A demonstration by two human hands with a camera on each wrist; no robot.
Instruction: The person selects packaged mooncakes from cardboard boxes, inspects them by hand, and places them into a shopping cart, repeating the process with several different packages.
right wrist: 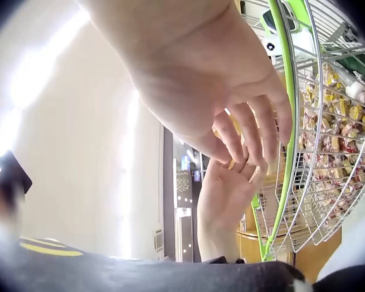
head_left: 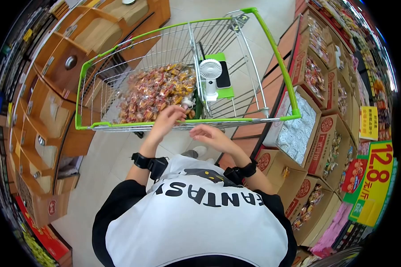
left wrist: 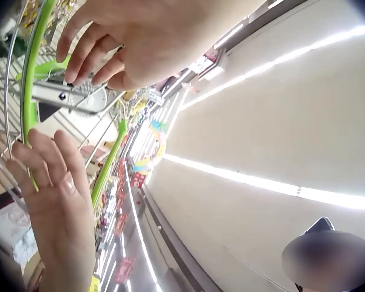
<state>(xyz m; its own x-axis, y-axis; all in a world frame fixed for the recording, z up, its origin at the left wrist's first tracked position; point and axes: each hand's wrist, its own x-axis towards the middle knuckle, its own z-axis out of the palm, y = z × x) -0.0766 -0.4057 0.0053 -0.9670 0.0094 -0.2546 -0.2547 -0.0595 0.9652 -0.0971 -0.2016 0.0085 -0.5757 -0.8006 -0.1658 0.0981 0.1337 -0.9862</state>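
My left hand (head_left: 168, 119) is over the green rim (head_left: 156, 123) on the near side of a shopping cart, its fingers relaxed and holding nothing. Just to its right, outside the rim, my right hand (head_left: 214, 139) hovers with loosely bent fingers and nothing in it. The right wrist view shows this right hand (right wrist: 213, 91) beside the cart rail. Inside the cart, left of the divider, lies a heap of individually wrapped snacks (head_left: 153, 89) in clear bags. A white handheld fan (head_left: 210, 73) and a dark phone (head_left: 223, 74) rest on the green seat flap (head_left: 227, 92).
Wooden display bins (head_left: 60, 111) with metal scoops line the left side. On the right stand cardboard boxes (head_left: 323, 142) of packaged snacks, a box of pale blue packets (head_left: 297, 127) and a yellow-green price sign (head_left: 376, 178). Tiled floor (head_left: 91, 173) shows below the cart.
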